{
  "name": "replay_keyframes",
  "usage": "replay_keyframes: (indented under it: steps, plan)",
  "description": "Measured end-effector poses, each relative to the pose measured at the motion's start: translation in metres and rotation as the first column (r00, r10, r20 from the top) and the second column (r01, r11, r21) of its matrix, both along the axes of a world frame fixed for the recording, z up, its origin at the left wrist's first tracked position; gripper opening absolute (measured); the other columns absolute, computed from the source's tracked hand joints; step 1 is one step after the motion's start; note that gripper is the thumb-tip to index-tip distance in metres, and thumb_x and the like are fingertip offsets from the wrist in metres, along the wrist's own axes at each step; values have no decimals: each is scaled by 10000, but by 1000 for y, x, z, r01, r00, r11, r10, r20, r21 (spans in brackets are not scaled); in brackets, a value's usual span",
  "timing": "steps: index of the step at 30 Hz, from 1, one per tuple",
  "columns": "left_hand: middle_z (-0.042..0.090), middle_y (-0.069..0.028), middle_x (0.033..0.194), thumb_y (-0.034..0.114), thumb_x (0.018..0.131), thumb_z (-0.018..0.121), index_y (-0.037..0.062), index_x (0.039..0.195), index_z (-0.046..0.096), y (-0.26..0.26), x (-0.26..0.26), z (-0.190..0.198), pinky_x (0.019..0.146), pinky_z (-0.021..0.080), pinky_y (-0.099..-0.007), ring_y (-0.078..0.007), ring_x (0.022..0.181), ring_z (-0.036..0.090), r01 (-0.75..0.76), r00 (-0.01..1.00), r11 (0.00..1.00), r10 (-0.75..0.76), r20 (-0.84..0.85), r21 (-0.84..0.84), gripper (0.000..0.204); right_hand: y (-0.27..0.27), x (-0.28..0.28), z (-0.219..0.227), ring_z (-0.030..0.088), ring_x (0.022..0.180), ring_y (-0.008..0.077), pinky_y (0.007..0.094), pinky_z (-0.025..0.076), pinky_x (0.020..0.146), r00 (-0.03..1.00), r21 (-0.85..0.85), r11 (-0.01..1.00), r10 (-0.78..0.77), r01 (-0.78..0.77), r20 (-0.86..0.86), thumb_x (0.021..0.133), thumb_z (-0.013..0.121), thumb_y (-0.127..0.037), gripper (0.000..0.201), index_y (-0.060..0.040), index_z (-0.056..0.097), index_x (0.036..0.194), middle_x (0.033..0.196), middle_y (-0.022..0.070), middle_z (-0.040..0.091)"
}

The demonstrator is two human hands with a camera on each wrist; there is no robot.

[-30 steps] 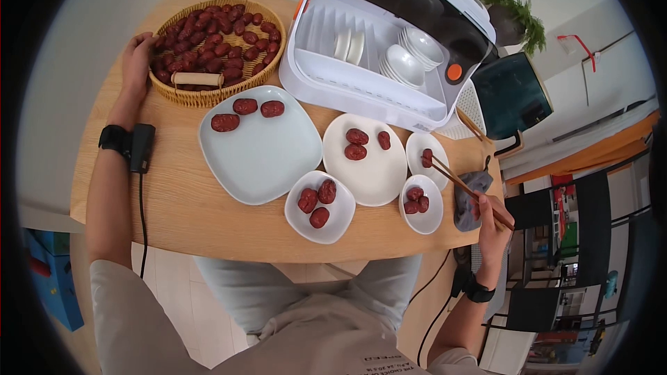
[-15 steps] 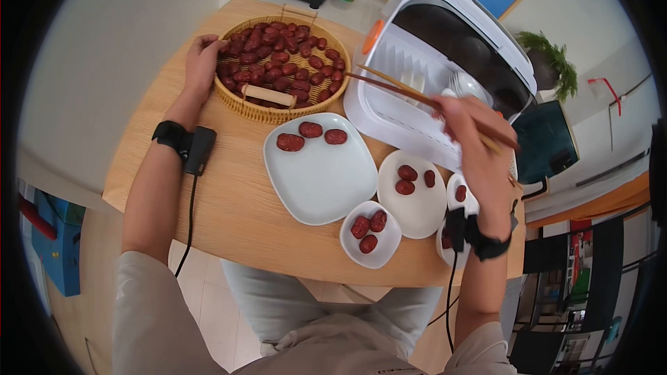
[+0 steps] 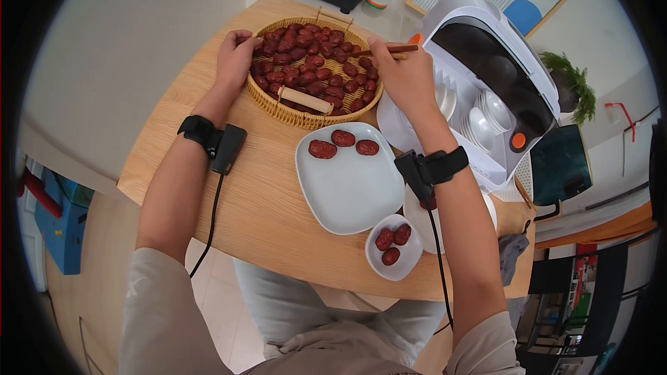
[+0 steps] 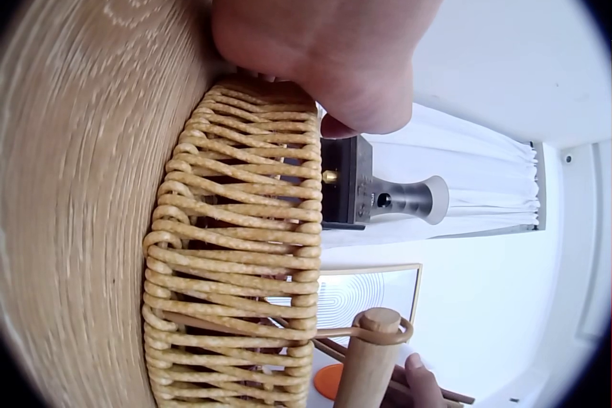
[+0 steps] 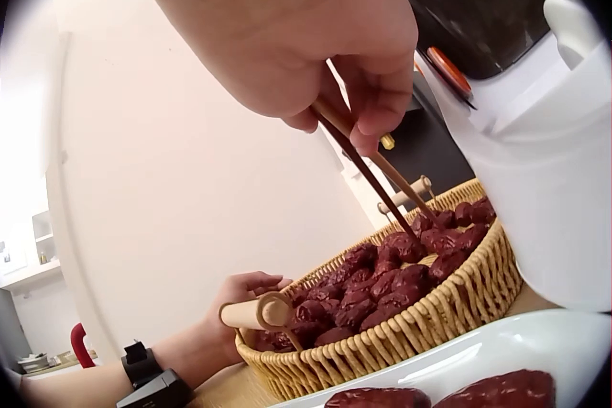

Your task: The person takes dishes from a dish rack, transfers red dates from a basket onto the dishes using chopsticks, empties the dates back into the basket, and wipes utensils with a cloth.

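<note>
In the head view a round wicker basket (image 3: 306, 121) heaped with dried red dates (image 3: 309, 73) stands at the back left of the table. My left hand (image 3: 235, 64) grips its left side, thumb at the rim. My right hand (image 3: 404, 78) is over the right side of the basket, holding a pair of brown chopsticks (image 5: 368, 174). In the right wrist view their tips point down among the dates, right at several of them. A pale square plate (image 3: 347, 198) with three dates near its far edge sits just in front of the basket.
A small white bowl (image 3: 394, 269) holds three dates. A round white plate (image 3: 421, 228) lies partly under my right forearm. Behind it stands an open white dish cabinet (image 3: 486, 175) with bowls. A grey cloth (image 3: 513, 253) lies at the right edge; cables hang from both wrists.
My right hand has carried the chopsticks from the small dish at the right, past the cabinet, to the basket. The left hand stays at the basket, while the view has shifted.
</note>
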State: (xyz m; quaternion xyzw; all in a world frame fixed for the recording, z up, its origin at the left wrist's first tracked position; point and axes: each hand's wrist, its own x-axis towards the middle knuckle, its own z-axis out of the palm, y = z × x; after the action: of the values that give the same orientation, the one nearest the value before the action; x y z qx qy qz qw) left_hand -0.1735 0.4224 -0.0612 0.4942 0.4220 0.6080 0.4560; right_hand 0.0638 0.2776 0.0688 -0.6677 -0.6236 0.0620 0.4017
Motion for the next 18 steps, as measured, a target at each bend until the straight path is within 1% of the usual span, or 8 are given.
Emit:
replay_keyframes:
  steps: [2, 4, 7, 9, 12, 13, 15, 18]
  plan:
    - [621, -114, 1012, 160, 831, 661, -33, 1114, 561, -2, 0, 1, 836, 468, -283, -177, 939, 586, -2, 1000, 1000, 2, 6, -9, 357, 3, -1, -4, 579, 544, 120, 257, 465, 555, 1000, 29, 999, -17, 17, 0, 905, 646, -321, 382, 52, 721, 873, 612, 61, 643]
    - [621, -112, 1009, 167, 834, 660, -31, 1108, 560, -3, 1, 2, 836, 465, -282, -177, 938, 586, -19, 1000, 1000, 19, -12, -3, 352, -1, -1, -3, 640, 530, 289, 328, 492, 552, 995, 142, 986, 80, -87, 55, 873, 678, -220, 282, 61, 702, 856, 648, 180, 672]
    - [620, -111, 1008, 173, 837, 657, -31, 1109, 559, 1, 0, -1, 833, 462, -281, -176, 935, 585, -22, 999, 1000, 22, -41, 7, 354, -30, 5, 8, 622, 524, 220, 301, 475, 548, 987, 263, 951, 152, -161, 54, 879, 679, -200, 247, 44, 709, 852, 631, 137, 666]
    - [620, -110, 1006, 174, 838, 656, -32, 1110, 560, 0, -1, 0, 831, 462, -281, -176, 932, 585, -11, 1000, 1000, 11, -28, 7, 354, -82, 8, 34, 582, 552, 133, 259, 449, 546, 986, 207, 967, 158, -146, -43, 889, 676, -190, 230, 35, 714, 860, 653, 90, 656]
    - [619, -109, 1002, 172, 838, 656, -33, 1114, 562, -1, -2, -1, 828, 462, -281, -171, 928, 582, 4, 1000, 1000, -4, 4, 9, 356, -179, 28, 65, 549, 592, 84, 239, 415, 545, 999, 230, 972, 34, -39, 27, 917, 617, -133, 193, 30, 716, 882, 688, 37, 635]
    - [619, -107, 999, 169, 835, 658, -33, 1116, 563, -1, -2, -1, 827, 462, -281, -167, 927, 579, 12, 1000, 1000, -12, 22, 11, 358, -213, 45, 66, 545, 588, 96, 237, 406, 540, 974, 280, 960, -67, 4, 217, 924, 581, -111, 211, 58, 705, 901, 705, 58, 640]
    - [620, -100, 996, 173, 844, 647, -30, 1117, 566, 7, -5, -6, 828, 463, -284, -165, 930, 577, 3, 1000, 1000, -3, 15, -1, 350, -275, 73, 62, 536, 570, 132, 246, 392, 517, 985, 260, 950, -173, 171, -15, 958, 541, -146, 298, 114, 680, 916, 739, 120, 645]
    - [621, -78, 1009, 187, 875, 605, -18, 1118, 578, 26, -8, -19, 846, 464, -294, -161, 948, 568, 10, 1000, 1000, -10, 12, -14, 320, -354, 125, 35, 547, 610, 130, 247, 402, 521, 898, 187, 879, -417, 438, -141, 992, 520, -194, 352, 130, 659, 1006, 824, 140, 671]
